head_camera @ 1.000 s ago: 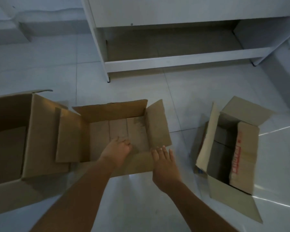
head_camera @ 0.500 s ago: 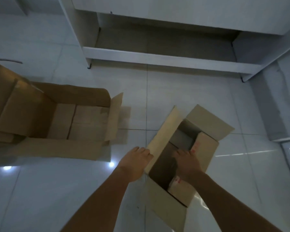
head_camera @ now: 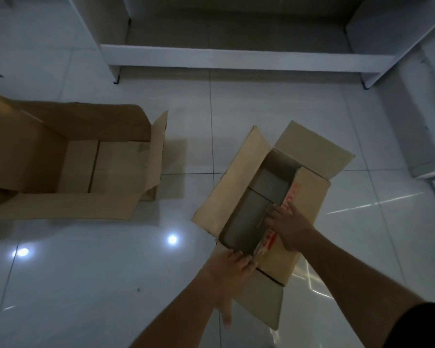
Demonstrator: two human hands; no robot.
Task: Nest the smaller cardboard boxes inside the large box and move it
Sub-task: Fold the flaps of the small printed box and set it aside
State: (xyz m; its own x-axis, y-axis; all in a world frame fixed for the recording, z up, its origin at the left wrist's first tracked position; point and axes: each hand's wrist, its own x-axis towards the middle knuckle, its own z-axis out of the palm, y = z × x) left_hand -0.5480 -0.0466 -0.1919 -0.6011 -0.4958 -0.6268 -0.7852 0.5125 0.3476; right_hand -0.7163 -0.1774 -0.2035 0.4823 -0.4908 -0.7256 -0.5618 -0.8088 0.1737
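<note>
A glossy pale tiled floor [head_camera: 86, 285] shows 2 round light reflections at near left. A white cabinet [head_camera: 236, 56] with an open bottom shelf stands at the far side.

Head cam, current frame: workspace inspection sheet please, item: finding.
Surface: glossy tiled floor, lamp glare spots.
Job's things: small box with red print, flaps open, looks empty; medium box open at left; corner of a larger box at the left edge, beside it.
Clutter: small dark speck on the floor.
Grippers: left hand on the small box's near edge; right hand on its right flap.
Cables: nothing seen.
Surroundings: white shelving unit behind, bottom shelf bare.
</note>
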